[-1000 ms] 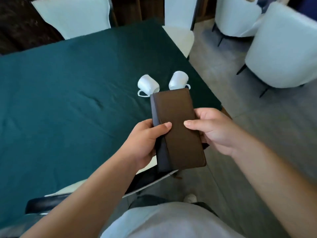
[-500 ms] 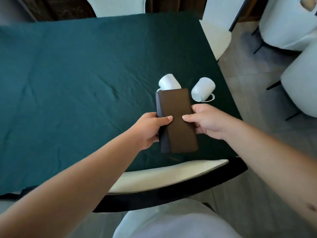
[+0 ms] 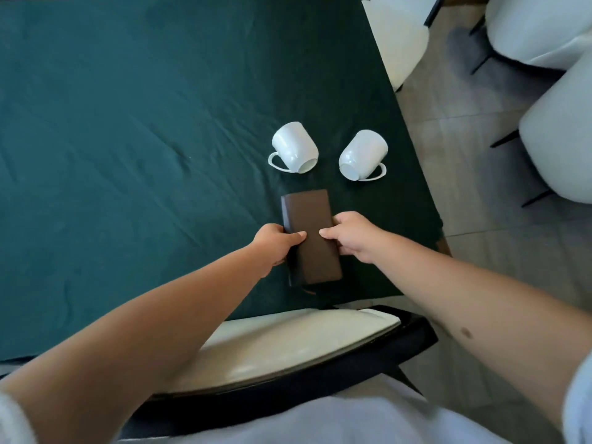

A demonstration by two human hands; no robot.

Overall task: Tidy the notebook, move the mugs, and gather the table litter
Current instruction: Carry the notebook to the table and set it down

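A closed brown notebook [image 3: 309, 232] lies low over the green tablecloth [image 3: 128, 139] near the table's front right corner. My left hand [image 3: 275, 243] grips its left edge, thumb on the cover. My right hand [image 3: 350, 235] grips its right edge the same way. A short ribbon end sticks out under the notebook's near end. Two white mugs lie on their sides just beyond it: the left mug [image 3: 293, 147] with its handle to the left, the right mug [image 3: 363, 153] with its handle to the right. No litter shows on the cloth.
A chair with a cream seat and black frame [image 3: 288, 350] stands between me and the table's front edge. Another white chair [image 3: 400, 36] sits at the table's right side. Pale armchairs [image 3: 554, 129] stand on the grey floor to the right.
Both hands have carried the notebook forward and down, from above the chair to the cloth just before the mugs. The view has tilted further over the table.
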